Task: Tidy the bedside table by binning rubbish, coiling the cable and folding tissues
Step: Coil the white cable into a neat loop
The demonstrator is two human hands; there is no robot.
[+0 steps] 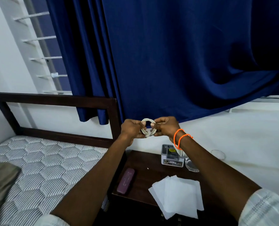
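A white cable is wound into a small round coil and held up in the air in front of the blue curtain. My left hand pinches the coil's left side and my right hand pinches its right side; a plug end hangs at the bottom of the coil. Below, on the dark wooden bedside table, white tissues lie flat and overlapping near the front edge, overhanging it a little.
A purple case lies at the table's left edge. A small clear box and a glass stand at the back. The bed with its dark headboard is on the left; the curtain hangs behind.
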